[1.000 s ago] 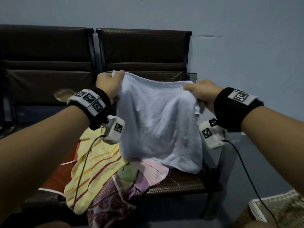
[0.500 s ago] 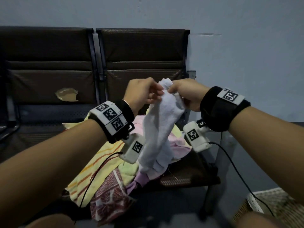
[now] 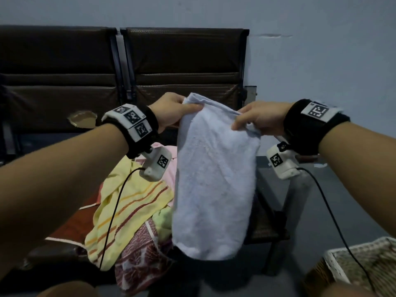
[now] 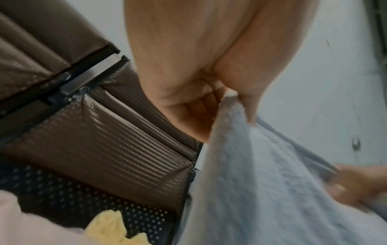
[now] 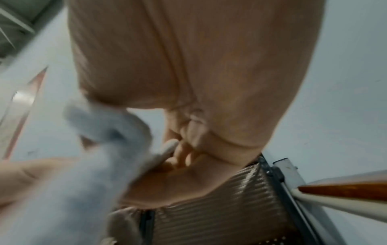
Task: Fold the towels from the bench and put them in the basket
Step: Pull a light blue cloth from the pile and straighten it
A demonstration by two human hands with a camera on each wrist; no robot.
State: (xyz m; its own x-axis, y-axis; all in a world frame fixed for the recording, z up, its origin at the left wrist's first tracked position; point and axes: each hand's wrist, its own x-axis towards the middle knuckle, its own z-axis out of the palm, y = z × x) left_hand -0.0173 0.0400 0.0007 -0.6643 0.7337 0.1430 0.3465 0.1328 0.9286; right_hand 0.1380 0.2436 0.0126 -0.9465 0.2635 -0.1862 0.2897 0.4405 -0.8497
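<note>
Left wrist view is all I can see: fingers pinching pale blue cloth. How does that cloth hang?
Observer: The blue towel hangs doubled, a long strip between the left hand and the right hand.
Operator: Where will it go?
Observer: A woven basket stands low on the right.
Operator: Any more to fold?
Observer: A yellow striped towel and a red patterned cloth lie on the bench.

pale blue towel (image 3: pixel 214 185); yellow towel (image 3: pixel 128 202) with orange stripes at 8 o'clock; brown bench (image 3: pixel 184 61); pink towel (image 3: pixel 169 153)
</note>
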